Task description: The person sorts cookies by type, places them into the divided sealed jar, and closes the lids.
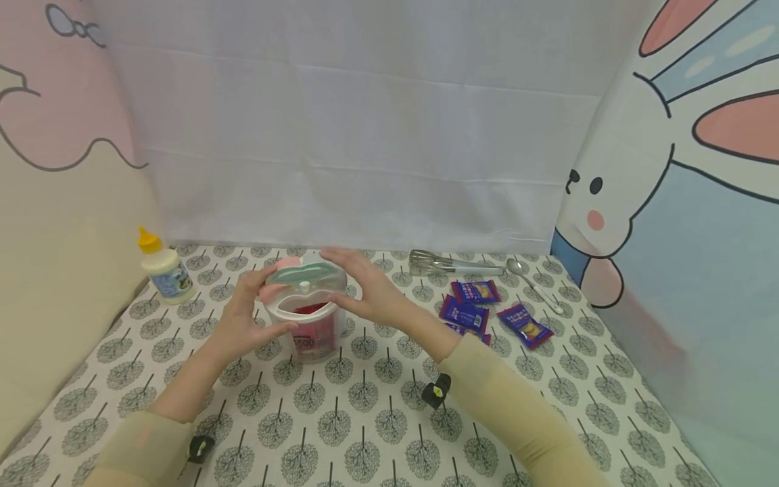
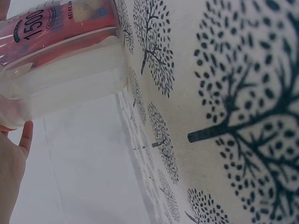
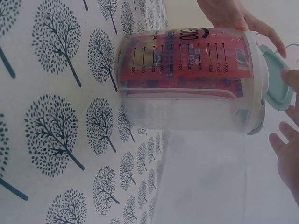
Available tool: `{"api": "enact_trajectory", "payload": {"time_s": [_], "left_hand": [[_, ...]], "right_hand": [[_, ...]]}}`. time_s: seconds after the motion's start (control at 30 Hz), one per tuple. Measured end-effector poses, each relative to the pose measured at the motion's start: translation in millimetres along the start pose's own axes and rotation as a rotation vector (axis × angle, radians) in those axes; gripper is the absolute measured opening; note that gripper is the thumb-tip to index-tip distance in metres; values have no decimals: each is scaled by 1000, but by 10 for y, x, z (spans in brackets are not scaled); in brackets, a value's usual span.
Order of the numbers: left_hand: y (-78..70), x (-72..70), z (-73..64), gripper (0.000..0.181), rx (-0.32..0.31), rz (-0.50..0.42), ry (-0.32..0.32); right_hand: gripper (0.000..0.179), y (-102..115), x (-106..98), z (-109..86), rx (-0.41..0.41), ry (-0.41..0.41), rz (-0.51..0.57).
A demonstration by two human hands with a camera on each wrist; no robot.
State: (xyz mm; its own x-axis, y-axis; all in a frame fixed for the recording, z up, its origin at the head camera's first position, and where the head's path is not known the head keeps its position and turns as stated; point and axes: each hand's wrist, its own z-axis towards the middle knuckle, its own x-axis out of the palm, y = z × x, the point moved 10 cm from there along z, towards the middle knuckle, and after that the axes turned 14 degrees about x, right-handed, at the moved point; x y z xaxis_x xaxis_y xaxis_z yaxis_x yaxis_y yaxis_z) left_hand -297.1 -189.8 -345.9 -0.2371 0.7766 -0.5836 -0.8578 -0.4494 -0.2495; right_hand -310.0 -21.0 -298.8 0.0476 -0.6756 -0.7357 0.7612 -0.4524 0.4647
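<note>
A clear plastic storage container marked "1500" stands upright on the patterned cloth. Red packaging shows inside through its wall. Its pale green flip lid is raised, uncovering the opening in the white and pink top. My left hand grips the container by its upper rim, thumb at the front and fingers round the left side. At the other side, my right hand reaches to the raised lid with its fingers spread. Its thumb is right at the lid's edge in the right wrist view.
Several purple-and-red snack packets lie to the right. Behind them are a metal whisk and a long-handled spoon. A squeeze bottle with a yellow nozzle stands at the back left. Printed curtains surround the table.
</note>
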Motion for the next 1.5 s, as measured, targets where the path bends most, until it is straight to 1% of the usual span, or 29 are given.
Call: {"api": "enact_trajectory", "payload": {"time_s": [0.03, 0.1, 0.2, 0.3, 0.37, 0.43, 0.5, 0.57, 0.63, 0.73, 0.8, 0.9, 1.03, 1.17, 1.3, 1.4, 1.5], "left_hand": [[2, -4, -2, 102, -7, 7, 3], [13, -4, -5, 103, -33, 10, 14], [36, 5, -3, 97, -77, 3, 42], [46, 8, 1, 80, -93, -15, 58], [39, 10, 6, 64, -79, -26, 63], [29, 8, 15, 49, -55, -36, 57], [21, 9, 28, 40, -30, -36, 55], [18, 8, 42, 36, -18, -40, 49], [20, 13, 52, 35, -18, -42, 50], [25, 18, 61, 36, -35, -48, 50], [24, 22, 64, 36, -46, -45, 51], [29, 23, 67, 36, -68, -42, 50], [45, 23, 60, 40, -102, -37, 57], [50, 27, 47, 45, -123, -31, 73], [27, 20, 42, 49, -113, -21, 84], [9, 7, 46, 52, -101, -17, 81], [4, 5, 48, 53, -102, -20, 79]], "right_hand": [[61, -42, 23, 0, 37, 25, -3], [57, -84, 65, -14, 65, 68, 2], [46, -89, 116, -46, 46, 106, 2], [39, -89, 142, -70, 27, 121, 17], [34, -92, 150, -70, 26, 125, 35], [30, -113, 159, -55, 46, 126, 52], [25, -133, 171, -30, 77, 131, 72], [21, -163, 187, -4, 122, 138, 90], [18, -192, 204, 18, 166, 147, 113], [16, -240, 237, 35, 226, 166, 145], [18, -270, 258, 36, 258, 179, 162], [26, -314, 293, 29, 296, 200, 171], [36, -335, 334, 24, 305, 221, 171], [36, -344, 365, 10, 309, 220, 168], [34, -329, 374, -14, 317, 198, 146], [33, -301, 369, -26, 317, 180, 123], [34, -281, 359, -46, 325, 164, 100]]}}
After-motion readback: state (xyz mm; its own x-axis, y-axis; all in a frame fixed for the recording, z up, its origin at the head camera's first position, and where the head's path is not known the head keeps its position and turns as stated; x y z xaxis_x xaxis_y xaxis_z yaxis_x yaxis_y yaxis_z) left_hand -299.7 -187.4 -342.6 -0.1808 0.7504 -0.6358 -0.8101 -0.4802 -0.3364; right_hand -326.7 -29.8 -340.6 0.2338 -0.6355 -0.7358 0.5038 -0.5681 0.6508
